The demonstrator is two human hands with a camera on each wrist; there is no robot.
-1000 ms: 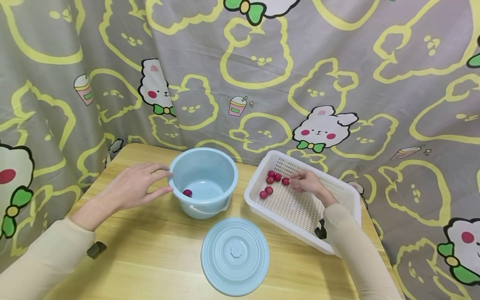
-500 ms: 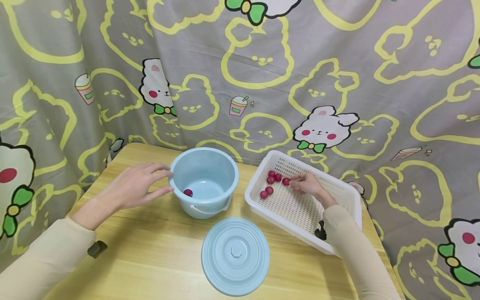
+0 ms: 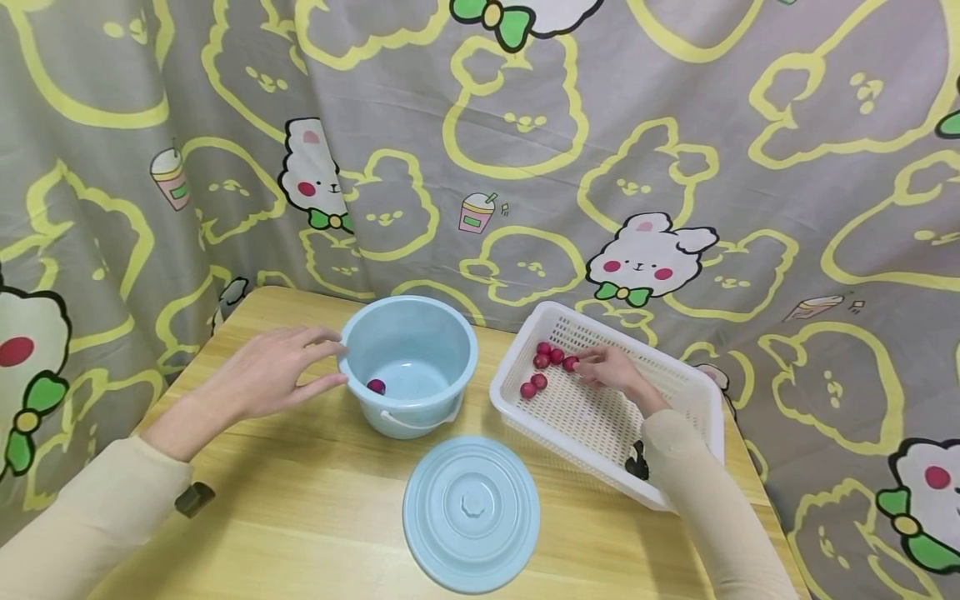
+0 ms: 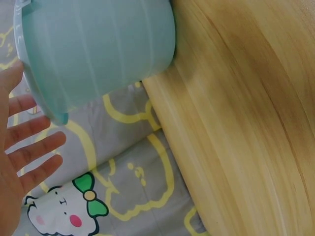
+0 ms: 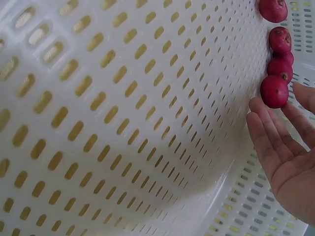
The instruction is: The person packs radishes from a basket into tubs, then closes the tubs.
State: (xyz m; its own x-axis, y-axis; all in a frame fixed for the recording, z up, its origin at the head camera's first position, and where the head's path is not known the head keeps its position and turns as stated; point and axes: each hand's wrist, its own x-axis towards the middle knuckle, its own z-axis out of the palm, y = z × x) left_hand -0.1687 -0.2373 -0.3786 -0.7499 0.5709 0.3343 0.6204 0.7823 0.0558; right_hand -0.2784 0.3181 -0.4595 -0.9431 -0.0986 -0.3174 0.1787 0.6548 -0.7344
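Observation:
My left hand (image 3: pixel 273 371) has its fingers spread at the left rim of a light blue bucket (image 3: pixel 408 408); the left wrist view shows the fingertips right at the rim. One dark red radish (image 3: pixel 376 387) lies on the bucket's bottom. Inside a white perforated basket (image 3: pixel 517 406), my right hand (image 3: pixel 611 368) reaches toward several small red radishes. Its fingertips are right at the nearest radish (image 5: pixel 274 91), with the fingers fairly straight beneath it and the thumb apart on the other side. Other radishes (image 5: pixel 280 39) line up beyond that one.
A round light blue lid (image 3: pixel 471 512) lies flat on the wooden table (image 3: pixel 300 500) in front of the bucket. Behind the table hangs a grey patterned curtain (image 3: pixel 420 100). A black wrist strap (image 3: pixel 195 499) shows beneath the left sleeve.
My right hand has shifted slightly left, its fingertips now overlapping the nearest radish in the head view. The left hand, bucket and lid stay put.

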